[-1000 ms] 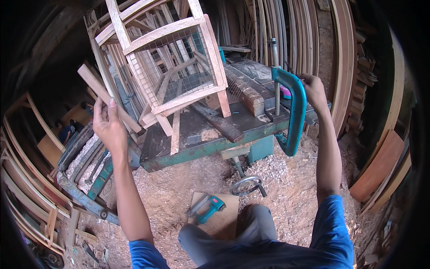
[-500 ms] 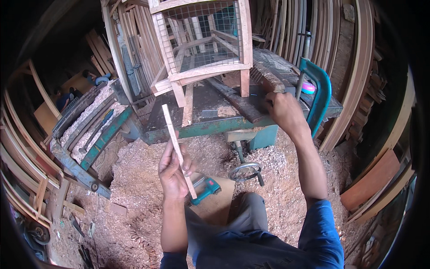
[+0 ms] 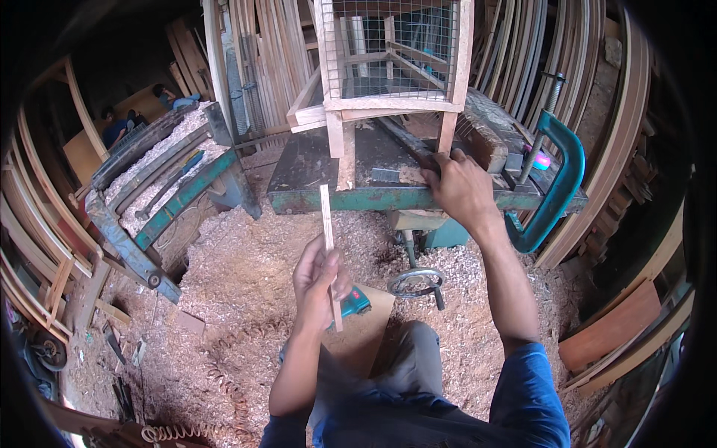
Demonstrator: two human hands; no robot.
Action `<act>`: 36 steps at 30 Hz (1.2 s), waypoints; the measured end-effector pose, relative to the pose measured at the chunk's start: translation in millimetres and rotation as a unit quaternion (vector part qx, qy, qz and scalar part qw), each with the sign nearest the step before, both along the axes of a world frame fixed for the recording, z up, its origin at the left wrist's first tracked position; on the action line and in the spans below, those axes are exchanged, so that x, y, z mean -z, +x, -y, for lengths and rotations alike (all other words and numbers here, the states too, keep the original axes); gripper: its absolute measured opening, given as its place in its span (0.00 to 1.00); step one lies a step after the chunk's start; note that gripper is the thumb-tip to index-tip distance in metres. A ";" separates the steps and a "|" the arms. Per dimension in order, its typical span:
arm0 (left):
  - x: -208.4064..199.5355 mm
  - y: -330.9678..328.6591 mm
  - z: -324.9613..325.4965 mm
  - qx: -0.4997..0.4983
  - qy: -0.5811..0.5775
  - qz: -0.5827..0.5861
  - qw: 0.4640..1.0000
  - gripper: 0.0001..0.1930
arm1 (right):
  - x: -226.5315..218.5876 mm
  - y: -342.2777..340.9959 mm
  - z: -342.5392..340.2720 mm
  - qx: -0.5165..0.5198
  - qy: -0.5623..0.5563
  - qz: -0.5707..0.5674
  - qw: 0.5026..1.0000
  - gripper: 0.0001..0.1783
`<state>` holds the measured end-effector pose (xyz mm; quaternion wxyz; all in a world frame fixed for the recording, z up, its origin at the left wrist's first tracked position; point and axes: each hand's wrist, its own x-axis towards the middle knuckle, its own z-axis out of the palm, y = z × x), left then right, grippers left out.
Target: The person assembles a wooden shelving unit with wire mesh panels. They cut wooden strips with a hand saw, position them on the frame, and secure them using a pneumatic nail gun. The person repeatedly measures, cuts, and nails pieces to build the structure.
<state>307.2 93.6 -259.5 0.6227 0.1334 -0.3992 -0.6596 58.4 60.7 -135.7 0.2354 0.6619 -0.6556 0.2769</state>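
Observation:
My left hand [image 3: 320, 276] is closed around a thin, pale wooden strip [image 3: 326, 224], held nearly upright in front of the bench. My right hand [image 3: 461, 187] is over the bench's front edge, its fingers curled around the near end of a long dark bar [image 3: 407, 140]. That end is partly hidden by the fingers. Behind both hands a wooden frame with wire mesh [image 3: 392, 104] stands on the dark worktop [image 3: 299, 164]. A small flat metal-coloured piece [image 3: 385, 175] lies on the worktop, left of my right hand.
A teal clamp [image 3: 569, 172] is at the bench's right end. Below hangs a handwheel [image 3: 415, 282]. A teal power tool [image 3: 357, 300] lies by my knees, above the shavings [image 3: 239, 261]. Another machine [image 3: 179, 198] stands left; two people sit beyond it. Timber [image 3: 515, 45] leans behind.
My right hand has moved left from beside the wooden block to the dark bar's near end and grips it. My left hand still holds the strip, now more upright. The view has shifted.

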 end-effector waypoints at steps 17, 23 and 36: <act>-54.9 34.1 -120.8 -0.046 0.105 0.537 0.836 0.12 | -82.6 12.1 -181.9 0.029 0.204 0.229 0.951 0.27; -154.9 54.9 -177.5 -0.035 0.010 0.594 0.804 0.15 | -248.4 5.9 -319.0 0.020 0.361 0.291 0.886 0.26; -217.0 -309.2 -200.3 0.215 -0.244 0.630 0.705 0.19 | -340.6 -137.3 -487.8 -0.152 -0.180 0.800 0.553 0.46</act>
